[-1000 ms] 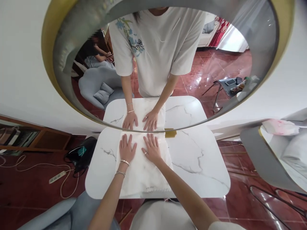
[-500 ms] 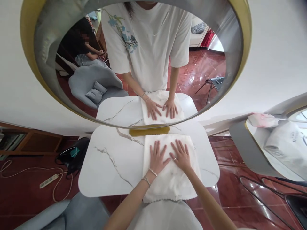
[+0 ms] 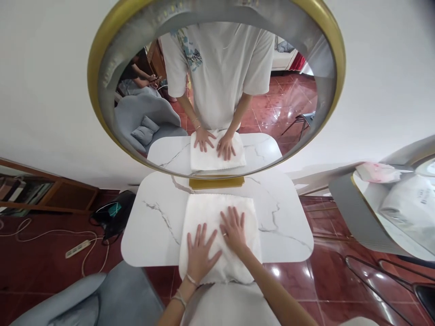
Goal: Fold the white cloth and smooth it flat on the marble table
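Note:
A white cloth (image 3: 222,203) lies spread on the white marble-patterned table (image 3: 149,240), its near end hanging at the front edge by my body. My left hand (image 3: 200,253) rests flat on the left part of the cloth, fingers spread. Farther forward and to the right, my right hand (image 3: 234,230) also lies flat on it with fingers apart and a ring on one finger. Bracelets circle my left wrist. Both hands and the cloth appear again in the round mirror (image 3: 217,156) behind the table.
A gold mirror base (image 3: 217,182) stands at the table's back. A grey chair (image 3: 125,290) is at front left. On the floor are a black bag (image 3: 118,213) and a power strip (image 3: 78,249). Another table (image 3: 356,222) holds bags at right. A seated person shows in the mirror.
The cloth has shifted left across the table with my hands on it. My left hand is now nearer to me than my right. The head view has moved slightly.

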`<state>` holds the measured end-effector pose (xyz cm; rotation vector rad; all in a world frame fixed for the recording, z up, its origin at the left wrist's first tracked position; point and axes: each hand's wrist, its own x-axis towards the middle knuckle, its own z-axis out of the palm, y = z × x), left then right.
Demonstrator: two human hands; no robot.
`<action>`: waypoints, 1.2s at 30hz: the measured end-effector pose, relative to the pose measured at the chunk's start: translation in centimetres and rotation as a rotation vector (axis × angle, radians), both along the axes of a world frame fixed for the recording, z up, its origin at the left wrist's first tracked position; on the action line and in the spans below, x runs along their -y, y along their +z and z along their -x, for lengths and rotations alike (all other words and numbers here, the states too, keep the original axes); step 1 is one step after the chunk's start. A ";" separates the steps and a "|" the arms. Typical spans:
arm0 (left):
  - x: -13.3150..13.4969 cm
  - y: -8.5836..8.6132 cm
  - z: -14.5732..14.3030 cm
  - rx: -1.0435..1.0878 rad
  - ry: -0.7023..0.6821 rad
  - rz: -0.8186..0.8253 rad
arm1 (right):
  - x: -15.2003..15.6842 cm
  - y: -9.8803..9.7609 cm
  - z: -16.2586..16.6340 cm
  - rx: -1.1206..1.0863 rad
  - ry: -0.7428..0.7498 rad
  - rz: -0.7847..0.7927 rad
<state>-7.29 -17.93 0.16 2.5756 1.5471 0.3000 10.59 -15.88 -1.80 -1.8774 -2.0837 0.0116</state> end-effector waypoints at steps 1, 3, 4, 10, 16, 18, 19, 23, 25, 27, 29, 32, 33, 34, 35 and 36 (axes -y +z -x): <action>0.0 0.0 1.3 -0.011 0.024 -0.005 | 0.5 0.3 1.4 -0.008 0.083 0.014; 0.0 -0.1 3.6 -0.036 0.068 -0.020 | 1.8 0.9 3.6 -0.013 0.250 0.049; 0.0 -0.2 4.5 -0.047 0.082 -0.028 | 2.5 1.2 4.2 -0.011 0.312 0.062; -0.5 -0.1 4.3 -0.051 0.054 -0.041 | 4.9 1.6 2.8 0.048 0.311 0.070; -0.5 0.0 -2.2 0.021 -0.082 -0.018 | 6.8 1.4 -3.0 0.108 0.171 0.074; -0.2 0.0 -4.8 0.077 -0.120 -0.021 | 7.7 1.1 -5.3 0.097 0.132 0.054; -0.2 0.0 -6.0 0.115 -0.123 -0.024 | 8.0 0.9 -6.5 0.075 0.109 0.043; -2.8 0.5 -10.1 0.269 0.092 -0.031 | 7.0 0.1 -11.0 -0.126 -0.083 -0.056; -5.8 0.8 -11.2 0.302 0.287 -0.038 | 5.3 -0.4 -12.6 -0.195 -0.233 -0.143; -9.0 0.8 -11.6 0.298 0.436 -0.049 | 3.1 -0.9 -13.5 -0.196 -0.332 -0.190; -11.5 0.4 -11.4 0.284 0.482 -0.051 | 1.2 -1.4 -13.4 -0.168 -0.350 -0.185; -13.0 -0.5 -10.1 0.279 0.464 -0.049 | -0.8 -1.8 -12.0 -0.132 -0.327 -0.155; -13.1 -0.7 -9.4 0.281 0.475 -0.053 | -1.2 -1.8 -11.3 -0.131 -0.323 -0.151; -13.0 -0.9 -8.6 0.283 0.494 -0.059 | -1.6 -1.7 -10.5 -0.136 -0.317 -0.149; -12.9 -1.1 -7.8 0.284 0.516 -0.066 | -1.9 -1.6 -9.7 -0.149 -0.309 -0.147; -12.8 -1.2 -6.9 0.288 0.535 -0.073 | -2.2 -1.5 -8.8 -0.172 -0.302 -0.150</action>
